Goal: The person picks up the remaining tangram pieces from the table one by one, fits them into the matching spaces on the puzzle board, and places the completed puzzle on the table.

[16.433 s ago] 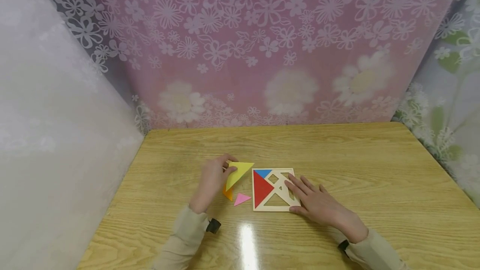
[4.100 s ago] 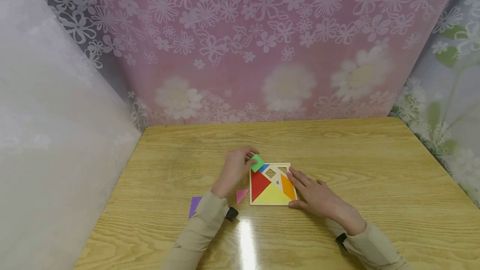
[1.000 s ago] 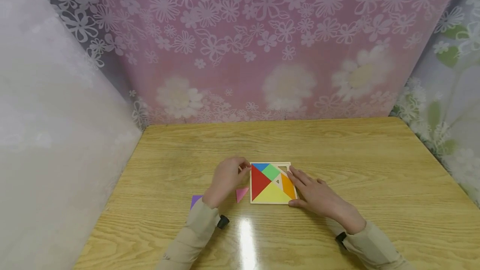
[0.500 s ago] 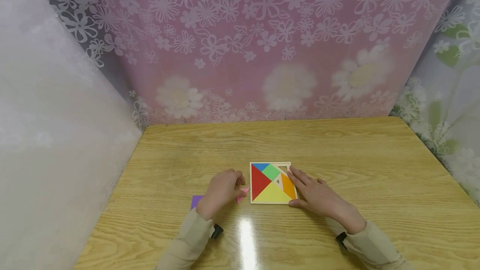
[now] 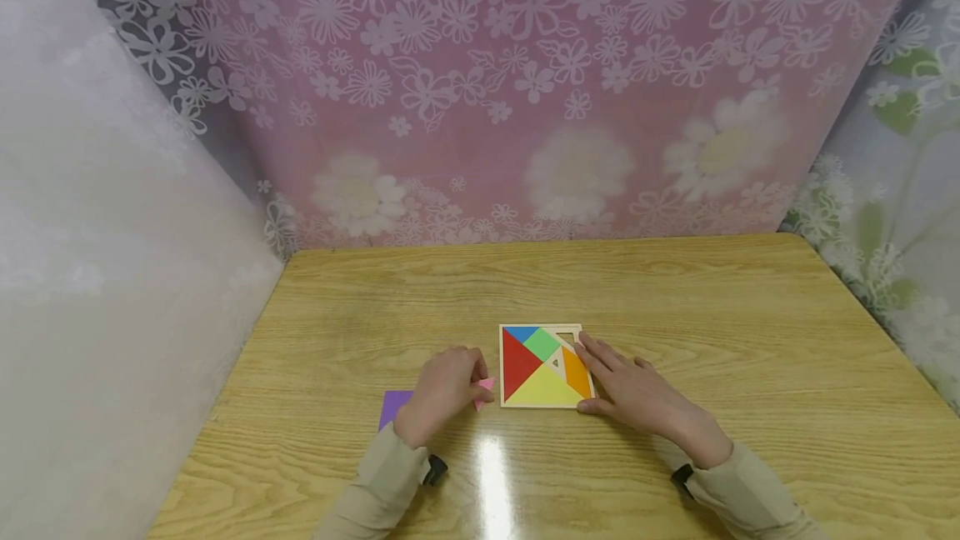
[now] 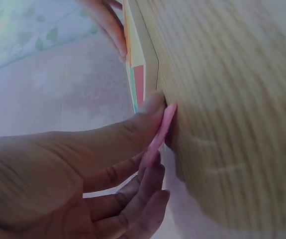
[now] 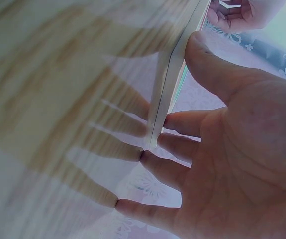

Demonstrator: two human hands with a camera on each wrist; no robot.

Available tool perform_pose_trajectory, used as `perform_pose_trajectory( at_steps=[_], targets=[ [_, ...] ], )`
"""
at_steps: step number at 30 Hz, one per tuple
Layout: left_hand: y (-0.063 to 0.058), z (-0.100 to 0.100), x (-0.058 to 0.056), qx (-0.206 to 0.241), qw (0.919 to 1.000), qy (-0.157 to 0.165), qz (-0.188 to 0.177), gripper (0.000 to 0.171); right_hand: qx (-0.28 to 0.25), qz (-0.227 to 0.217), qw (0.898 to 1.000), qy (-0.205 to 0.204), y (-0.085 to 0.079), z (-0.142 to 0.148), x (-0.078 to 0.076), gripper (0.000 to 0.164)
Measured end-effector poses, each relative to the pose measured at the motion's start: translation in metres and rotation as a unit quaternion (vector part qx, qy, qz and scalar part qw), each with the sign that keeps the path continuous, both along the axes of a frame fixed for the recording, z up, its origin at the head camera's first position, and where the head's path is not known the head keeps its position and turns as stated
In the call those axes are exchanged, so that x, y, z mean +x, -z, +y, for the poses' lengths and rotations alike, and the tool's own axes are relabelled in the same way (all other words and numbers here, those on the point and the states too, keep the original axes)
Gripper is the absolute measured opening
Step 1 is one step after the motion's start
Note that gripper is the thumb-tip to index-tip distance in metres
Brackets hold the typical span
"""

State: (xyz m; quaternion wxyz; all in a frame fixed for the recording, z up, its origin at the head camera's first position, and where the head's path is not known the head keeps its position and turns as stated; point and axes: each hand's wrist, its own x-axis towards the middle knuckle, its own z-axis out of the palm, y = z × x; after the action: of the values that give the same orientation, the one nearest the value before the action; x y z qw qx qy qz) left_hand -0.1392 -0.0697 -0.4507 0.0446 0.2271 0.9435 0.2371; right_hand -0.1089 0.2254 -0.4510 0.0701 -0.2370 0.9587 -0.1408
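Note:
My left hand (image 5: 442, 390) pinches a small pink triangular tangram piece (image 6: 158, 139) between thumb and fingers; the left wrist view has it tilted on edge, close over the table. Just right of it lies the square wooden tangram board (image 5: 540, 407). Set in the board are a red triangle (image 5: 517, 367), a blue triangle (image 5: 519, 333), a green square (image 5: 542, 345), a yellow triangle (image 5: 543, 388) and an orange parallelogram (image 5: 576, 375). Openings show at its upper right and near its centre. Across the board's right edge rests my right hand (image 5: 637, 404), fingers spread and fairly straight.
A purple piece (image 5: 393, 407) lies on the wood-grain table (image 5: 675, 298), left of my left hand, which partly covers it. Behind the table hangs a pink flowered curtain (image 5: 480, 107). Pale cloth (image 5: 135, 273) bounds the left side.
The green square, earlier in the left hand, now sits in the board, as do yellow and orange. The left hand has come back toward the person and taken hold of the pink triangle. Right hand stays.

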Motion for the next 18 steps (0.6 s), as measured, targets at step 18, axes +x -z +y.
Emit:
perform_pose_trajectory(
  at_steps=[18],
  targets=[
    [0.005,-0.008,-0.013,0.088,0.9942,-0.025,0.056,0.008,0.004,0.003,1.0,-0.002,0.001,0.0,0.0,0.082]
  ],
)
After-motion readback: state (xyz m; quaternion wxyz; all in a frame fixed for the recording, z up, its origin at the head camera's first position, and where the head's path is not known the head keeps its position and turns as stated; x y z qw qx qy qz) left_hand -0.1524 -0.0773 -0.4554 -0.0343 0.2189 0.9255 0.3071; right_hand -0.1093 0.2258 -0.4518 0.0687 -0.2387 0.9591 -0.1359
